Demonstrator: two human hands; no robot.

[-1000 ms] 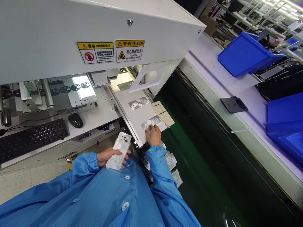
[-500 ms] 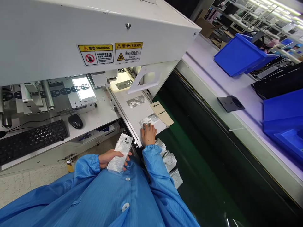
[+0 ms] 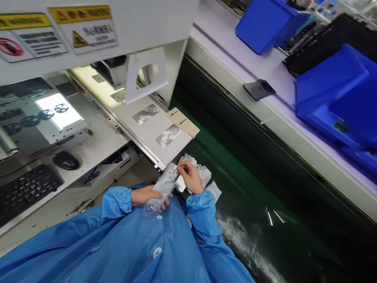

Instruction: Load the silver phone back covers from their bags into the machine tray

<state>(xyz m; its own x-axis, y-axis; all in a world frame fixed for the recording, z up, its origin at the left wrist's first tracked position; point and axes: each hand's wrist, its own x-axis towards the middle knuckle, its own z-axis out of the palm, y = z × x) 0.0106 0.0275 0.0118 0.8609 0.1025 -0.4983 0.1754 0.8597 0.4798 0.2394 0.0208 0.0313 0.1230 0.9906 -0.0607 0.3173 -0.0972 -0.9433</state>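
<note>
Film-wrapped panel [image 3: 167,180], lower centre of the frame
Left hand [image 3: 149,195] curls round it, right hand [image 3: 191,177] pinches its top corner; its glossy surface might slip from a loose grip and fall.

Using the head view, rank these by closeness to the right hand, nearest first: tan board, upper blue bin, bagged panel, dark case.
1. Bagged panel: in the left hand, upper end at the right hand.
2. Tan board: ahead, beside the white platform.
3. Dark case: on the right-side bench.
4. Upper blue bin: farther along.
</note>
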